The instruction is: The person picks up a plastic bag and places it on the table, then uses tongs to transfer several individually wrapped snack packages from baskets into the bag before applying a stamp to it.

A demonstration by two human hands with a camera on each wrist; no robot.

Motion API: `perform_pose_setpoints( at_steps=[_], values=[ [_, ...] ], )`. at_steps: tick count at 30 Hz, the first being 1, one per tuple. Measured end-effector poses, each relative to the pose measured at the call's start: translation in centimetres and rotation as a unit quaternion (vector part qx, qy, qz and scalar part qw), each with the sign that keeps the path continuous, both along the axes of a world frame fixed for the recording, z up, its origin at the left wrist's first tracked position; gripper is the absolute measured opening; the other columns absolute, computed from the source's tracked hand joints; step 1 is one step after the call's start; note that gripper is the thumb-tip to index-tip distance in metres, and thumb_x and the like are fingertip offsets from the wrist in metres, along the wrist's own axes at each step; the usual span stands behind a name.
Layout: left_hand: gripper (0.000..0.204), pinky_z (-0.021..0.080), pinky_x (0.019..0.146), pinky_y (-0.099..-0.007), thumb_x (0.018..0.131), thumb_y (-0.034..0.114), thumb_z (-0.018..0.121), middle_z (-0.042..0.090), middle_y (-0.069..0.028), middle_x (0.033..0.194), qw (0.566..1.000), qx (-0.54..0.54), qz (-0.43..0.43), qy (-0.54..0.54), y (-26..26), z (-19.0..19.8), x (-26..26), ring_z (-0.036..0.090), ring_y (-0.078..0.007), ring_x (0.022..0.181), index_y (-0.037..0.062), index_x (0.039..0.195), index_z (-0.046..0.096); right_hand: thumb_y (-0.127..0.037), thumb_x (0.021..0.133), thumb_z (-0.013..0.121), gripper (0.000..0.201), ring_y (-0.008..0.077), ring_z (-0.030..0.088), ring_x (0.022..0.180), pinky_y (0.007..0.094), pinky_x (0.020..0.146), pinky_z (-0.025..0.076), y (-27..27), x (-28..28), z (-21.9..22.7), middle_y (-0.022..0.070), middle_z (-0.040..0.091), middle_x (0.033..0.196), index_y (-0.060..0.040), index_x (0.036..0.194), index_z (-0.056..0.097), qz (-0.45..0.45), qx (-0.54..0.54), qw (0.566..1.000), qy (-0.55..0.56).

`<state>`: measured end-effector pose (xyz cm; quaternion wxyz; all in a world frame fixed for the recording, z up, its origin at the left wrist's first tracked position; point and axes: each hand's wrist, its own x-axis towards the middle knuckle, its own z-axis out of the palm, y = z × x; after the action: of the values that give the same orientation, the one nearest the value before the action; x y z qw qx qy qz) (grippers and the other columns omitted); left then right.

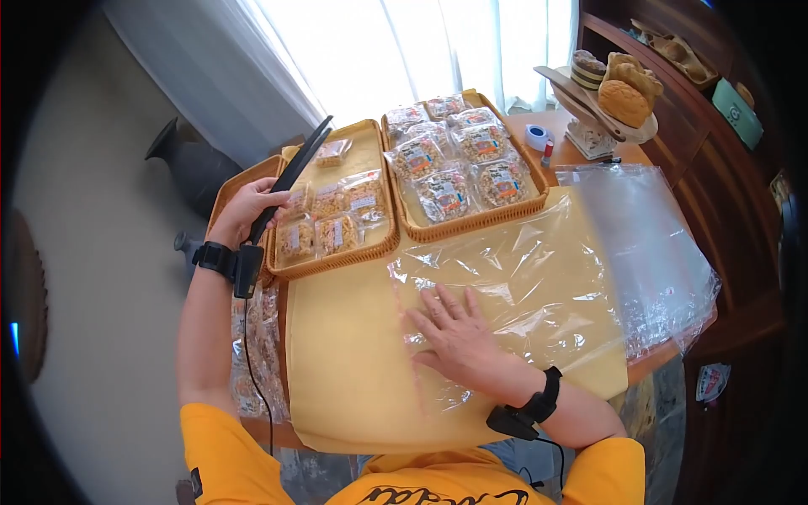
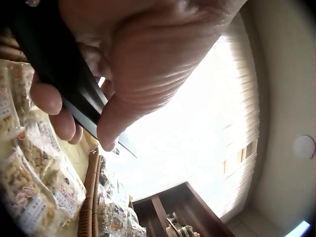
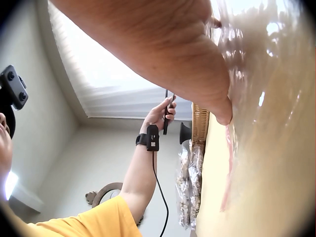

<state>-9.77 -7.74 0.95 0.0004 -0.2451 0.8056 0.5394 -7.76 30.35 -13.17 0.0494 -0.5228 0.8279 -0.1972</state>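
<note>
My left hand (image 1: pixel 255 208) grips a pair of black tongs (image 1: pixel 295 168), raised over the left wicker tray (image 1: pixel 320 268). In the left wrist view the fingers and thumb close round the tongs (image 2: pixel 74 81), whose tips point away from me. Several clear packets of puffed snack (image 1: pixel 337 234) with small labels lie in that tray. My right hand (image 1: pixel 465 341) lies palm down with its fingers spread on a large clear plastic bag (image 1: pixel 539 295). This bag has a pink strip along its left edge and is spread over the yellow cloth (image 1: pixel 345 362).
A second wicker tray (image 1: pixel 471 223) at the back holds several bigger snack packets (image 1: pixel 442 192). More clear bags (image 1: pixel 652 252) lie at the right. Behind them stand a roll of tape (image 1: pixel 536 136) and a stand with bread (image 1: pixel 624 103). Bagged packets (image 1: pixel 257 362) sit left of the cloth.
</note>
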Motion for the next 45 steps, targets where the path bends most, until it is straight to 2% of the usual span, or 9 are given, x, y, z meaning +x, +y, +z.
perform_pose_setpoints(
  at_steps=[6,9,12,16,19,22,26,34,45],
  values=[
    [0.027,0.049,0.047,-0.0258,0.082,0.009,0.068,0.062,-0.0054,0.073,0.996,-0.050,0.074,0.017,-2.0,-5.9,1.9,0.060,-0.0129,0.056,0.0000,0.107,0.062,-0.047,0.085,0.063,0.071,0.0393,0.024,0.143,0.0626,0.112,0.015,-0.1,-0.1,-0.6,0.0205,0.034,0.150,-0.0091,0.142,0.043,-0.004,-0.012,1.000,0.027],
    [0.043,0.052,0.081,-0.0429,0.076,0.017,0.072,0.067,-0.0179,0.090,0.878,-0.470,0.070,0.054,-0.6,-8.0,1.5,0.065,-0.0371,0.087,-0.0002,0.115,0.062,-0.047,0.084,0.064,0.071,0.0397,0.026,0.142,0.0624,0.112,0.017,-0.1,-0.2,-0.6,0.0206,0.036,0.149,-0.0090,0.140,0.044,-0.003,-0.019,0.999,0.040],
    [0.042,0.049,0.088,-0.0432,0.079,0.021,0.073,0.065,-0.0201,0.104,0.823,-0.565,0.063,-0.009,3.4,-7.5,1.6,0.061,-0.0373,0.102,0.0004,0.114,0.063,-0.046,0.084,0.065,0.069,0.0398,0.028,0.141,0.0620,0.112,0.018,0.0,-0.2,-0.5,0.0207,0.038,0.148,-0.0089,0.139,0.045,-0.003,-0.025,0.999,0.044],
    [0.032,0.048,0.091,-0.0434,0.086,0.015,0.064,0.063,-0.0193,0.110,0.837,-0.501,0.014,0.220,9.6,-7.1,1.8,0.060,-0.0370,0.104,0.0020,0.115,0.063,-0.043,0.087,0.064,0.066,0.0417,0.030,0.139,0.0601,0.112,0.020,0.2,-0.1,0.1,0.0213,0.038,0.147,-0.0102,0.141,0.043,0.009,-0.022,0.998,0.049],
    [0.027,0.048,0.092,-0.0435,0.089,0.009,0.059,0.062,-0.0191,0.116,0.927,-0.284,-0.080,0.231,15.0,-7.8,3.2,0.060,-0.0357,0.107,0.0010,0.114,0.063,-0.036,0.089,0.064,0.060,0.0404,0.032,0.138,0.0555,0.111,0.027,0.0,0.4,0.4,0.0212,0.040,0.145,-0.0097,0.140,0.044,0.048,-0.056,0.997,0.022],
    [0.035,0.045,0.097,-0.0415,0.089,0.002,0.055,0.060,-0.0188,0.125,0.954,-0.187,-0.120,0.201,18.7,-8.9,5.5,0.057,-0.0347,0.117,0.0038,0.124,0.059,-0.025,0.091,0.064,0.052,0.0389,0.038,0.134,0.0487,0.107,0.035,-0.3,0.0,1.4,0.0206,0.046,0.141,-0.0078,0.137,0.047,0.073,-0.141,0.981,-0.107],
    [0.046,0.043,0.103,-0.0423,0.089,0.013,0.059,0.050,-0.0190,0.138,0.906,-0.308,-0.175,0.232,20.3,-11.8,6.3,0.045,-0.0360,0.131,0.0071,0.134,0.050,-0.022,0.090,0.064,0.040,0.0384,0.045,0.127,0.0514,0.110,0.032,1.8,-0.9,4.1,0.0187,0.052,0.135,-0.0089,0.127,0.055,0.012,-0.151,0.988,-0.021],
    [0.098,0.002,0.118,-0.0553,0.079,0.070,0.058,0.010,-0.0205,0.159,0.842,-0.420,-0.338,0.025,21.6,-12.8,5.5,0.001,-0.0407,0.147,0.0190,0.154,0.020,-0.039,0.085,0.068,0.075,0.0379,0.026,0.142,0.0532,0.114,0.022,11.7,-2.4,4.7,0.0188,0.036,0.150,-0.0135,0.148,0.036,-0.174,0.038,0.975,0.132],
    [0.117,0.001,0.114,-0.0638,0.066,0.077,0.066,0.006,-0.0214,0.160,0.848,-0.429,-0.309,-0.035,20.8,-12.4,7.4,0.001,-0.0414,0.147,0.0177,0.155,0.018,-0.050,0.091,0.056,0.072,0.0373,0.023,0.143,0.0540,0.115,0.019,14.3,-1.9,3.9,0.0184,0.031,0.152,-0.0132,0.149,0.033,-0.186,0.213,0.955,0.085]
  ],
)
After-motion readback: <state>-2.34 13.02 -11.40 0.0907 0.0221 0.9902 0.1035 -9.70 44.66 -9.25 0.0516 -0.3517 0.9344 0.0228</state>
